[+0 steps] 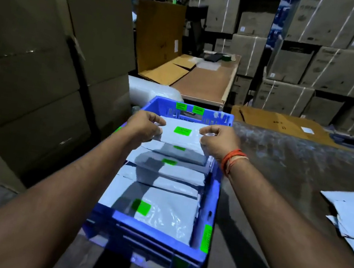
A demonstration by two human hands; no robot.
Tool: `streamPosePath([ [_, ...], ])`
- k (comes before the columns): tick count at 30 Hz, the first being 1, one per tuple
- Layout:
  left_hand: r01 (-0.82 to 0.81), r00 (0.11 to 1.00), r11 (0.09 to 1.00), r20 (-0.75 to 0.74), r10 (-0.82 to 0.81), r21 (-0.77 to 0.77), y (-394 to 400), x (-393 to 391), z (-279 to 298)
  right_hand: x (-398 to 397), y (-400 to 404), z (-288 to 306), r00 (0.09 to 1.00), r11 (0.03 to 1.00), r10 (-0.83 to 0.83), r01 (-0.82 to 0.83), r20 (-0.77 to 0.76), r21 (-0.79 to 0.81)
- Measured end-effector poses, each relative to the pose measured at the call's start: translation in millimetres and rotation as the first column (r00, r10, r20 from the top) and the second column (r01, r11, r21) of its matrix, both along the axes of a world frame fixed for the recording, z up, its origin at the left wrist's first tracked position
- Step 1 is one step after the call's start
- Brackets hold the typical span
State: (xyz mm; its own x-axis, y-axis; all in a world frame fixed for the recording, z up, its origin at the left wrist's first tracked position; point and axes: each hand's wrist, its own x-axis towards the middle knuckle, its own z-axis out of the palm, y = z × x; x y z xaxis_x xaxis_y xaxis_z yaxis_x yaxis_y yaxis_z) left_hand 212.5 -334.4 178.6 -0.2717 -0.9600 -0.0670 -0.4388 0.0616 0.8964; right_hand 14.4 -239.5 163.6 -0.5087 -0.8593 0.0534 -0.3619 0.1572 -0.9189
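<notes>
A blue plastic crate [212, 199] stands in front of me, filled with several grey poly-mailer packages that carry green labels. Over its far end I hold one grey package [181, 134] with a green label in its middle. My left hand [146, 126] grips the package's left edge, fingers curled over it. My right hand [219, 140] pinches its right edge; an orange thread band circles that wrist. A larger grey package [168, 211] lies on top at the near end of the crate.
Tall cardboard boxes [43, 61] stand close on the left. A brown table [205, 80] with flat cardboard is behind the crate. Stacked strapped cartons [321, 68] fill the back right. Loose grey mailers [352, 219] lie at the right edge. A bubble-wrap roll [152, 93] sits behind the crate.
</notes>
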Motion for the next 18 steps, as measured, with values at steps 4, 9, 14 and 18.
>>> streamPosePath([
  [4, 0.022, 0.996, 1.0, 0.083, -0.02, -0.018, -55.0, -3.4, -16.0, 14.8, -36.2, 1.2, 0.995, 0.991, -0.083, 0.088, -0.051, 0.104],
  [9, 0.033, 0.983, 0.999, 0.179, -0.026, -0.033, -106.0, -22.4, -31.4, 12.5, -79.9, -17.0, 0.978, 0.965, -0.2, 0.208, -0.067, 0.16],
  [14, 0.067, 0.958, 0.996, 0.283, -0.048, -0.06, -134.8, -41.4, -47.5, 8.5, -110.1, -25.9, 0.967, 0.939, -0.216, 0.244, -0.134, 0.245],
  [18, 0.074, 0.945, 0.996, 0.323, -0.055, -0.048, -150.4, -54.2, -63.6, -4.4, -125.0, -36.1, 0.984, 0.925, -0.18, 0.171, -0.003, 0.338],
])
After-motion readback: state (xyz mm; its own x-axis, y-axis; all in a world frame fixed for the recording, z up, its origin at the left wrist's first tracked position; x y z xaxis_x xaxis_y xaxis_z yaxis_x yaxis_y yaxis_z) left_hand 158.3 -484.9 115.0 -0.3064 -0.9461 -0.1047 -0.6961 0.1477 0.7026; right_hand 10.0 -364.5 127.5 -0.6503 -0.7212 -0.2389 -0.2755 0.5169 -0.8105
